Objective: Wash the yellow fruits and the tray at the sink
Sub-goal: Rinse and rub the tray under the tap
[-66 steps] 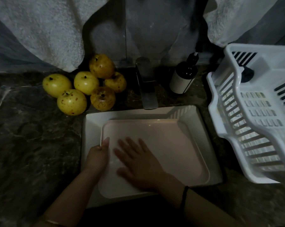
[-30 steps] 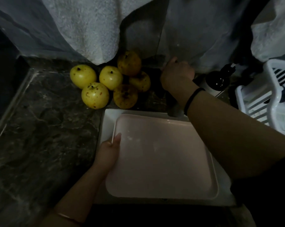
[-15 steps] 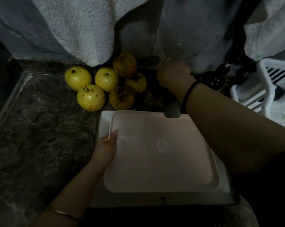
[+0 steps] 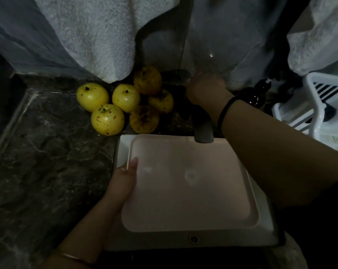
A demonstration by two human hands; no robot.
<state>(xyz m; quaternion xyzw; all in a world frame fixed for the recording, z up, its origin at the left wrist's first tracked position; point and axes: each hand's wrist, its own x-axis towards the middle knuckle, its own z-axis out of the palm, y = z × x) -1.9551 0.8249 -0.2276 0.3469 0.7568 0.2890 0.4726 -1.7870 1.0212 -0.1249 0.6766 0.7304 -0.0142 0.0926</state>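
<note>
Head view only, so tell me: where am I in this wash?

— Early, I'd say. Your left hand (image 4: 123, 183) grips the tray (image 4: 183, 200) by its left rim, thumb laid over the edge. The tray lies flat in the sink (image 4: 222, 242), right under the spout.

And my right hand (image 4: 205, 88)?

— You have it curled over the top of the faucet (image 4: 203, 133). The handle is hidden beneath it. A thin stream looks to be landing mid-tray, where a small splash (image 4: 190, 176) shows, so you seem to be rinsing the tray now. I can't tell whether it is clean yet.

The yellow fruits (image 4: 108, 119)?

— All six sit bunched on the dark counter (image 4: 47, 162), just left of the faucet and behind the sink's corner. They look untouched, and none is under the water. You have every fruit left to wash, and the tray to finish.
</note>
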